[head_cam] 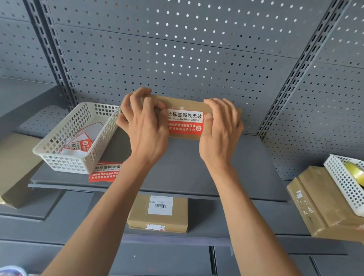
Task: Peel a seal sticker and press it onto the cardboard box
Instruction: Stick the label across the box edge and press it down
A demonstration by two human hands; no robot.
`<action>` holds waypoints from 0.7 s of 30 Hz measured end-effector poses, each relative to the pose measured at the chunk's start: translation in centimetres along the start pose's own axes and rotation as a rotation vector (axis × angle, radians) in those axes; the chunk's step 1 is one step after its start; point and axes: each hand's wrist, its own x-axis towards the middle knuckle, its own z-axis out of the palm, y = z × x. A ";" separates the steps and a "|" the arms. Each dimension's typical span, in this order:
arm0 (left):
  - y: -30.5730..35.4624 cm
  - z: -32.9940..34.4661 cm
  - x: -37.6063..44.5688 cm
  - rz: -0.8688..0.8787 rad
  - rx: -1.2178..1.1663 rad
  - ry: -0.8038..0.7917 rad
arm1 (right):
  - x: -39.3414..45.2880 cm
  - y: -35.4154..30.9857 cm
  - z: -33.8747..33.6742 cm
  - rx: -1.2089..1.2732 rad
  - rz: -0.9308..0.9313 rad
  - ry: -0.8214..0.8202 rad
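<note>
Both arms reach forward, left grip (144,118) and right grip (221,124) curled, knuckles up

light: bright, even, soft | shadows: faint | focus: sharp centre | edges: wide-angle bending, slight blur

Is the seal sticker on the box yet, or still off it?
On. The seal sticker lies flat on the cardboard box, with the left hand and right hand at its ends.
</note>
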 end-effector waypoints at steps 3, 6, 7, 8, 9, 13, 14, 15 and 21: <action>0.6 0.1 0.1 -0.053 0.004 0.025 | 0.0 -0.8 -0.1 0.014 0.034 0.042; 0.9 0.5 0.2 -0.051 0.082 0.051 | 0.2 -1.5 0.0 -0.034 0.046 0.058; 0.9 0.7 0.2 -0.045 0.107 0.060 | 0.3 -1.7 0.1 -0.059 0.054 0.052; 0.9 0.8 0.2 -0.041 0.126 0.067 | 0.3 -1.7 0.2 -0.085 0.059 0.043; 0.9 0.9 0.3 -0.040 0.137 0.073 | 0.3 -1.8 0.2 -0.107 0.061 0.036; 0.7 1.0 0.3 -0.033 0.141 0.084 | 0.4 -1.7 0.4 -0.138 0.059 0.037; 0.7 1.0 0.3 -0.031 0.128 0.083 | 0.4 -1.7 0.4 -0.141 0.056 0.042; 0.7 1.0 0.3 -0.033 0.114 0.082 | 0.5 -1.6 0.4 -0.142 0.055 0.041; 0.5 1.0 0.3 -0.036 0.070 0.082 | 0.6 -1.2 0.5 -0.111 0.060 0.028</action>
